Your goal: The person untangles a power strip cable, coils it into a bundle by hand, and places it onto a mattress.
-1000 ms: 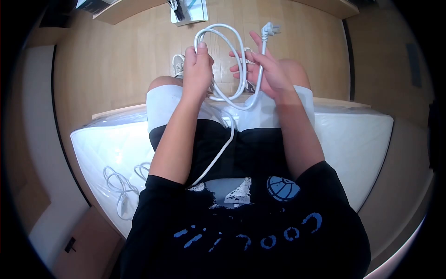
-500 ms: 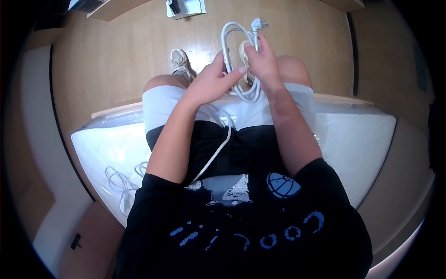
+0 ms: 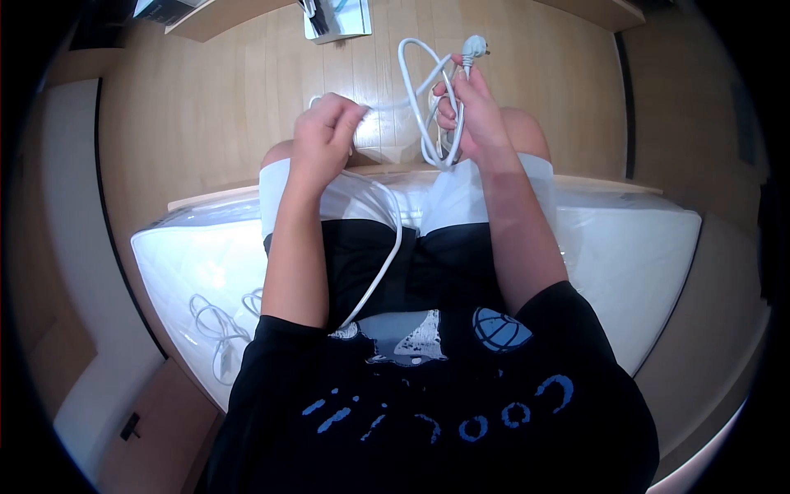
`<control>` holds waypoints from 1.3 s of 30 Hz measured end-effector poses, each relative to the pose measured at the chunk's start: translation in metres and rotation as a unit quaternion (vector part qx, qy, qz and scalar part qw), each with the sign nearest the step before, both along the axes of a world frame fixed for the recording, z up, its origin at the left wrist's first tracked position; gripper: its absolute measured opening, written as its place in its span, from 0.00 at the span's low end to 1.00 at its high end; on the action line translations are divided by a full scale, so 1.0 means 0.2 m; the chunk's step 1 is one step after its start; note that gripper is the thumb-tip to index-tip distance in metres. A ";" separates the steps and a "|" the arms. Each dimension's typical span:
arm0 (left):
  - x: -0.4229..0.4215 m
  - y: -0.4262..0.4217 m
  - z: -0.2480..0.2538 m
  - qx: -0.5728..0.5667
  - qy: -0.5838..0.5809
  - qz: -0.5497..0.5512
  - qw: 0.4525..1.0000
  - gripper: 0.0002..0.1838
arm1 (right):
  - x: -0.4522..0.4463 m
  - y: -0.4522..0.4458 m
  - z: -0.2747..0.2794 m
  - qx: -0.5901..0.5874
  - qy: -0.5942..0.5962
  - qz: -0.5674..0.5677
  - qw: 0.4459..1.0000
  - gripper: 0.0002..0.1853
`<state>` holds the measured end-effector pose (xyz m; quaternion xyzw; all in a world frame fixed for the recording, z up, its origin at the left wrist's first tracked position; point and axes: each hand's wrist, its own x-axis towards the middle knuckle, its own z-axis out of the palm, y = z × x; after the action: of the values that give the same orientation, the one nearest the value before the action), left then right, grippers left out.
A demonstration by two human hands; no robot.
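My right hand (image 3: 477, 114) is closed around loops of a white power cord (image 3: 409, 70), just below its plug (image 3: 474, 47), which points up and to the right. Out to the left, my left hand (image 3: 327, 132) pinches the same cord, and a stretch of it runs across between the two hands. From below my left hand the cord curves over my lap and down past my dark shirt. Both hands are above my knees.
I sit on a white plastic-covered mattress (image 3: 613, 247). Another coiled white cable (image 3: 218, 329) lies on it at my left. A small white box-like item (image 3: 339, 25) with dark objects stands on the wooden floor (image 3: 543, 58) ahead.
My left hand has moved left, away from the coil, drawing out a length of cord. My right hand stays on the loops, and the plug has turned slightly.
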<state>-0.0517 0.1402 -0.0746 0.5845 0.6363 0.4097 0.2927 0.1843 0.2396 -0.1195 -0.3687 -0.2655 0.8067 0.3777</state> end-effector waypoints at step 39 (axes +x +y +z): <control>0.28 -0.01 -0.02 -0.419 0.029 -0.046 0.906 0.43 | 0.00 -0.06 -0.04 -0.039 0.239 -0.068 0.968 0.13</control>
<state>0.0046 0.1375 -0.0784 0.4484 0.7300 0.0742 0.5104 0.1848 0.2283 -0.1278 -0.1973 -0.1103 0.8537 0.4692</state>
